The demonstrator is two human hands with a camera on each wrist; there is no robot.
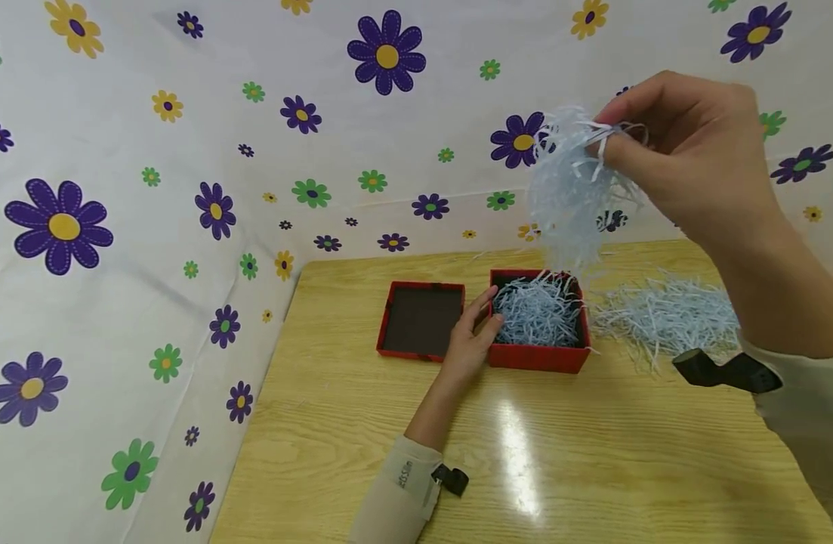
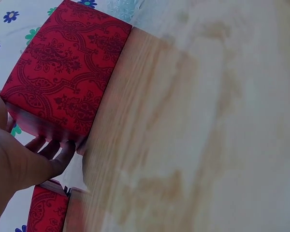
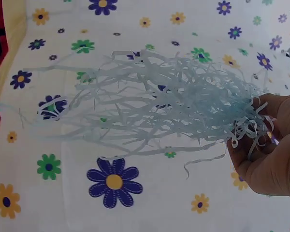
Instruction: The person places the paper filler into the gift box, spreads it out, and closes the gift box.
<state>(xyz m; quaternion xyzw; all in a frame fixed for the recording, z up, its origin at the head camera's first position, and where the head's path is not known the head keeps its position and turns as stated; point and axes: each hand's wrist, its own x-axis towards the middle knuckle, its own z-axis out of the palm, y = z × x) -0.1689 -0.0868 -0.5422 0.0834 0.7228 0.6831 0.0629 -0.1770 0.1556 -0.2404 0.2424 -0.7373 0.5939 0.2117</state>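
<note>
In pinched right hand point(image 1: 703, 147), shreds point(image 1: 566, 193) (left point(image 1: 469, 340) against box point(image 1: 537, 358))

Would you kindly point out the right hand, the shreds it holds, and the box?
Right hand point(image 1: 704, 147): head view, on the middle of the hand.
Shreds point(image 3: 215, 106): right wrist view, on the dense part near the fingers.
Box point(image 1: 537, 358): head view, on its red front wall.

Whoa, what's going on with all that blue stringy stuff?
Someone's right hand pinches a clump of pale blue shreds, held up high. Their left hand touches the side of a red box with more shreds inside. Another pile lies right of the box, and a shallow red lid sits on its left.
</note>
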